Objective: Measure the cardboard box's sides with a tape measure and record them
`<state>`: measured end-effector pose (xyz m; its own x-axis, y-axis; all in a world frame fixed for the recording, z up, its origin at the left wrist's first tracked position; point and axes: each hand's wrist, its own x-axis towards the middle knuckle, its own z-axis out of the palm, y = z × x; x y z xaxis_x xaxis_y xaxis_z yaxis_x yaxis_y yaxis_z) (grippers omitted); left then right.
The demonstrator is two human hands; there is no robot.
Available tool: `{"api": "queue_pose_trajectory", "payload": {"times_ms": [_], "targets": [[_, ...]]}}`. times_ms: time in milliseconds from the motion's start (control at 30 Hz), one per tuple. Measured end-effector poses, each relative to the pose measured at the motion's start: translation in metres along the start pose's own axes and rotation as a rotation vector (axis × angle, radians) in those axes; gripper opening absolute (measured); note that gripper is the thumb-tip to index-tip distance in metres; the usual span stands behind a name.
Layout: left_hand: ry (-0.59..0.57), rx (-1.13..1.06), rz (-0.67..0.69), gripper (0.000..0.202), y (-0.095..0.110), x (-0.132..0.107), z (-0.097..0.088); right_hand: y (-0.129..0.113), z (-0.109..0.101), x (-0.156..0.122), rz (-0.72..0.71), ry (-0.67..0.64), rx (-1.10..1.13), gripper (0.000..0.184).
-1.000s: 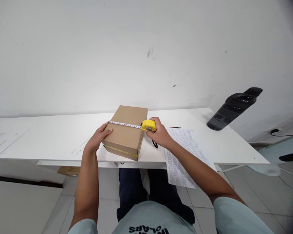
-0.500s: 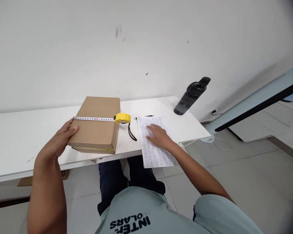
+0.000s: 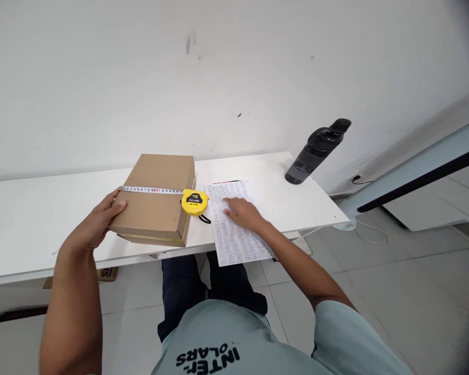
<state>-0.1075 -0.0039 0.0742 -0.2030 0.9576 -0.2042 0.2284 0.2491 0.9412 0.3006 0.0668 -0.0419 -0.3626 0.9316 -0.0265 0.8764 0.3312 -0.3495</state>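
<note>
**Width measurement of the cardboard box (image 3: 158,208), judged to be in progress.** The left hand (image 3: 97,221) grips the box's left edge, its thumb pinning the tape blade (image 3: 150,190) stretched across the lid. The yellow tape case (image 3: 194,202) leans against the box's right side. The right hand (image 3: 244,213) lies flat and empty on the printed sheet (image 3: 234,239) to the right of the box. Taking the reading calls for a taut, square blade.
</note>
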Motion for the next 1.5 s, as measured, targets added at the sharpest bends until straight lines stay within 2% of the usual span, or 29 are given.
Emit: {"api": "queue_pose_trajectory", "payload": {"times_ms": [133, 267, 433, 700, 833, 933, 1000, 1067, 1167, 1300, 1500], "targets": [[-0.015, -0.004, 0.004, 0.079, 0.0, -0.001, -0.002, 0.019, -0.015, 0.05, 0.156, 0.095, -0.007, 0.052], [-0.028, 0.003, 0.001, 0.074, 0.0, -0.004, -0.002, 0.027, -0.013, 0.085, 0.196, 0.071, -0.038, 0.054], [-0.023, 0.025, 0.024, 0.074, 0.002, -0.005, -0.001, 0.024, -0.007, 0.101, 0.178, -0.02, -0.029, 0.045], [-0.017, 0.029, 0.004, 0.076, 0.001, -0.001, 0.0, 0.017, -0.013, 0.123, 0.229, 0.056, -0.018, 0.027], [-0.013, 0.038, 0.022, 0.076, 0.0, -0.002, 0.001, 0.024, -0.036, 0.12, 0.194, 0.215, 0.014, 0.032], [-0.007, 0.05, 0.048, 0.076, -0.002, -0.001, 0.001, 0.047, -0.053, 0.1, 0.193, 0.527, 0.171, 0.03], [0.001, 0.044, 0.047, 0.075, -0.003, 0.001, 0.0, 0.066, -0.055, 0.08, 0.193, 0.752, 0.315, 0.027], [0.014, 0.042, 0.031, 0.074, -0.004, 0.004, -0.001, 0.081, -0.051, 0.062, 0.207, 0.847, 0.427, 0.035], [0.039, 0.048, 0.007, 0.076, -0.005, 0.006, -0.003, 0.093, -0.036, 0.049, 0.228, 0.758, 0.633, 0.044], [0.053, 0.039, -0.008, 0.075, -0.002, 0.004, -0.001, 0.095, -0.02, 0.06, 0.237, 0.57, 0.843, 0.05], [0.064, 0.043, -0.04, 0.076, 0.002, 0.001, 0.003, 0.097, -0.003, 0.094, 0.325, 0.634, 0.839, 0.033]]}}
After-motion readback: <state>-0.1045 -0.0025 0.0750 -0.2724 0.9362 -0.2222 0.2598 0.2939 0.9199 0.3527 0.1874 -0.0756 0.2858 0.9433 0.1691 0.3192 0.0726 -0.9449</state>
